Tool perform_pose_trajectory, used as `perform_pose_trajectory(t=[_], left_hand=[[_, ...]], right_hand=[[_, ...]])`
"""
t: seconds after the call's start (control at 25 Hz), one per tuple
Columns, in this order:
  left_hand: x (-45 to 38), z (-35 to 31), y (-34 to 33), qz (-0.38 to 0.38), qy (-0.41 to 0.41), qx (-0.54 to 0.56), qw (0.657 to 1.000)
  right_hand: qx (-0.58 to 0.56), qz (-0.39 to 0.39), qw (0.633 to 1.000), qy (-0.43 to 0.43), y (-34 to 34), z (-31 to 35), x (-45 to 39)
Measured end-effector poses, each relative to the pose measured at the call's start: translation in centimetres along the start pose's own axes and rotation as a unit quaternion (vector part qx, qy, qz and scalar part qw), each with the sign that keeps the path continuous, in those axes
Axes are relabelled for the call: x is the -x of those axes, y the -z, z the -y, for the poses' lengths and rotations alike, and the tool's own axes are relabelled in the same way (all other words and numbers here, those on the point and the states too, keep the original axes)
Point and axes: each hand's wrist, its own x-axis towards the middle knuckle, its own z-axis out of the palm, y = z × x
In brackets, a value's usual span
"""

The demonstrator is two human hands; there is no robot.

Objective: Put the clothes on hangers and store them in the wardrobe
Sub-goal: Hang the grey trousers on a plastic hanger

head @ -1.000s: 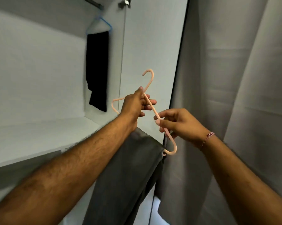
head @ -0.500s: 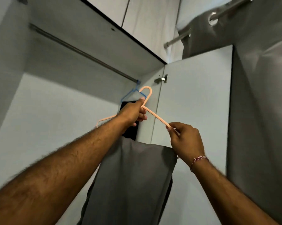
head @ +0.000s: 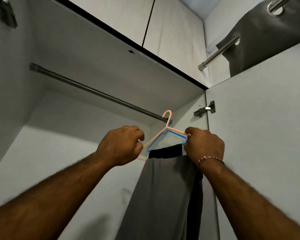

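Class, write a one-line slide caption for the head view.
Both hands, left hand and right hand, lift a pink hanger carrying grey trousers toward the wardrobe rail.

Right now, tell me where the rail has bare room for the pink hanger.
The wardrobe rail is bare from its left bracket to the pink hanger. The right end by the door hinge is crowded: the blue hanger with a black garment and both hands sit there.

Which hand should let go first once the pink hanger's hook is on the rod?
Probably the left hand. The right hand grips the pink hanger beside the grey trousers, so it steadies the load under the rod.
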Motion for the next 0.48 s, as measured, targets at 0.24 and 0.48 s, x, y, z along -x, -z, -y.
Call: perform_pose_trajectory(t=[0.24,0.48], left_hand=[[-3.0,0.7,-7.9,0.047,-0.063,-0.15,0.986],[-6.1,2.5,-13.1,0.019,-0.064,-0.188,0.98]], right_hand=[[-0.015,-0.044,0.999,0.005,-10.0,1.2,-7.4],[0.071,-0.046,0.996,0.008,-16.7,2.9,-13.5]])
